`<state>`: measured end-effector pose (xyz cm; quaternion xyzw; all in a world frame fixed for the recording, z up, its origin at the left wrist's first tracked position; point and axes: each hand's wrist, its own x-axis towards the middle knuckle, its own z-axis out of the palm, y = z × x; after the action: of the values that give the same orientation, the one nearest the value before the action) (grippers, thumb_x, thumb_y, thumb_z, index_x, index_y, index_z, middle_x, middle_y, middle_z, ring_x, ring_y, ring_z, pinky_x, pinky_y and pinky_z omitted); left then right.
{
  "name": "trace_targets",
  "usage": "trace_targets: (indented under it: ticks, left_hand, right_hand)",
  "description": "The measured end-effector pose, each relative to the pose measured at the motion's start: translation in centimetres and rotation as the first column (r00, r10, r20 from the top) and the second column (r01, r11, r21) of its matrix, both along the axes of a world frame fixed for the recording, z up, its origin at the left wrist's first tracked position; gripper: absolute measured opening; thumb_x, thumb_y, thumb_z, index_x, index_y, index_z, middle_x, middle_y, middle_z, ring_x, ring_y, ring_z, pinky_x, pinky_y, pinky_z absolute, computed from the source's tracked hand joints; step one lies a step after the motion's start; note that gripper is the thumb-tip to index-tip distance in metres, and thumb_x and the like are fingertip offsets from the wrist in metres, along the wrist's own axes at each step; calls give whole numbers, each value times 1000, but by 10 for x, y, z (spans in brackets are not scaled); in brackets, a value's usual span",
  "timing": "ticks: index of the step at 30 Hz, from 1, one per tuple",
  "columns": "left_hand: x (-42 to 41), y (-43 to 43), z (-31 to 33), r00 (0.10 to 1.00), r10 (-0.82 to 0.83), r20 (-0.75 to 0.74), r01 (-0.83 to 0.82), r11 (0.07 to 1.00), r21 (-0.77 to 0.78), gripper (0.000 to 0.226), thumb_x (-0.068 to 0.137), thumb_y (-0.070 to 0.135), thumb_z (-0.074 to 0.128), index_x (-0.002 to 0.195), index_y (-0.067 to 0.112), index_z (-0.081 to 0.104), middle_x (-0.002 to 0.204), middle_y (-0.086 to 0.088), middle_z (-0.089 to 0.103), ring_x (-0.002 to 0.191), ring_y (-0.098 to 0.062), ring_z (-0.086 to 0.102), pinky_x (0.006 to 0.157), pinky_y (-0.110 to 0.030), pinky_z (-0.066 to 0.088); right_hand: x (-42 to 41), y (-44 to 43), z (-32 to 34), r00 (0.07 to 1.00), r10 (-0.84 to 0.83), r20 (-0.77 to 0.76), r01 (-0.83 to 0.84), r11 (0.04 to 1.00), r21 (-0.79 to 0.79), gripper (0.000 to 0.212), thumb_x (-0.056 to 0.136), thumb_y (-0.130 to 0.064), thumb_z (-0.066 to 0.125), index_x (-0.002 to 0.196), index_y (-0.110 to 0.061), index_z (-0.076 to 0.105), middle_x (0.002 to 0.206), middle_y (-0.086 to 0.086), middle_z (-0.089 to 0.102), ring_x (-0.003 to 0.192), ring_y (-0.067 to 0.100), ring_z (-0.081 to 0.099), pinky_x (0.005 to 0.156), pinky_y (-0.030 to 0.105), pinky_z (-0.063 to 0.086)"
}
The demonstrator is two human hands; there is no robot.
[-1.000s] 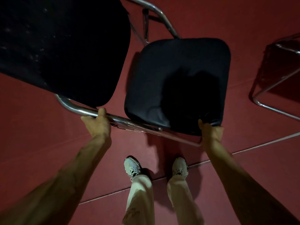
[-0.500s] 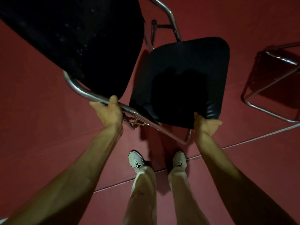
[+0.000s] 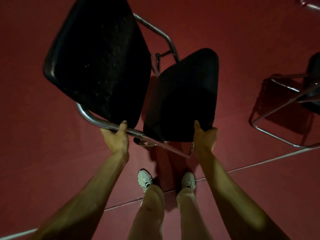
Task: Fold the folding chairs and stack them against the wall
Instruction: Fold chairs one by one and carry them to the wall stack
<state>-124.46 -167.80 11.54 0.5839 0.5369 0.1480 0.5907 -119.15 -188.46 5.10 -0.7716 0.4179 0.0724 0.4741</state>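
— Where is the folding chair (image 3: 135,80)?

— In front of the person, over the red floor (image 3: 43,153). It is tipped so the black backrest (image 3: 97,58) sits upper left and the seat (image 3: 183,94) lower right. I cannot tell whether any leg touches the floor.

— And the hands?

— The left grip (image 3: 116,138) is wrapped round the chrome frame tube (image 3: 93,119) just below the backrest. The right grip (image 3: 206,137) pinches the near edge of the seat, thumb on top and fingers hidden underneath.

— So which step is this?

— Folding, I'd say. Seat and backrest stand at an angle to each other, not flat together, so the chair looks partly closed at most.

— What does the next move call for?

— Probably swinging the seat up toward the backrest while the left grip steadies the frame, with fingers kept clear of where the parts close. Then it needs carrying to the wall, which is not in view.

— Anything after that?

— A second chair (image 3: 314,75) stands open off to the right, well apart, so more folding likely waits.
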Motion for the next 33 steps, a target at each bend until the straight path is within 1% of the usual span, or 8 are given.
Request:
trace_targets:
  ticks: [3,5,8,14,19,24,28,33]
  left_hand:
    - [-6,17,-1,999,47,2,-46,982,-181,37,89,27,68,114,9,48,98,0,63,93,-16,64,91,-32,51]
    - [-13,29,3,994,111,20,-99,942,-321,37,91,32,59,116,15,38,95,-8,65,84,-20,64,84,-37,53]
    - [-28,43,8,997,6,77,18,953,-302,20,92,22,53,106,24,39,90,-6,65,82,-18,64,81,-37,50]
    - [-38,69,15,972,172,163,-106,931,-350,20,68,4,43,75,23,42,61,11,51,63,-10,47,78,-33,41]
    - [-50,85,28,973,46,224,33,942,-335,47,43,8,45,87,25,51,68,4,48,67,-12,50,79,-30,43]
    - [-58,95,38,974,25,226,54,940,-337,55,60,18,46,115,23,52,81,1,57,76,-12,55,81,-33,48]
    - [-66,91,45,975,-26,218,95,945,-312,55,64,20,47,119,20,50,86,-1,59,83,-15,57,80,-35,50]
    - [-76,92,56,982,-2,190,54,961,-270,58,70,-9,31,116,18,53,90,-7,61,95,-26,56,86,-43,51]
  right_hand:
    - [-4,5,15,996,2,-94,-7,999,-51,58,87,-34,66,125,0,38,124,25,56,113,42,56,94,47,46]
    - [-7,8,13,991,2,-133,-9,999,-47,55,90,-30,62,128,-1,35,128,26,52,117,43,53,95,45,41]
    - [-20,9,15,987,40,-155,-52,996,-76,49,90,-25,60,126,-3,36,123,28,54,111,44,55,90,46,43]
    - [-47,5,20,972,106,-210,-124,989,-75,51,89,-25,63,126,-3,37,118,30,58,107,46,57,88,46,45]
    - [-47,4,30,960,234,-155,-243,969,-42,57,87,-31,68,126,0,39,119,30,57,109,46,57,86,46,48]
    - [-47,10,49,888,446,-116,-452,891,-33,64,87,-32,67,133,1,38,124,25,58,111,39,58,80,35,47]
    - [-52,21,63,850,513,-117,-519,854,-27,60,90,-30,64,130,4,34,124,24,57,110,39,59,72,28,44]
    - [-62,31,74,801,573,-175,-585,811,-23,63,90,-26,63,132,8,30,125,30,54,112,45,56,85,44,50]
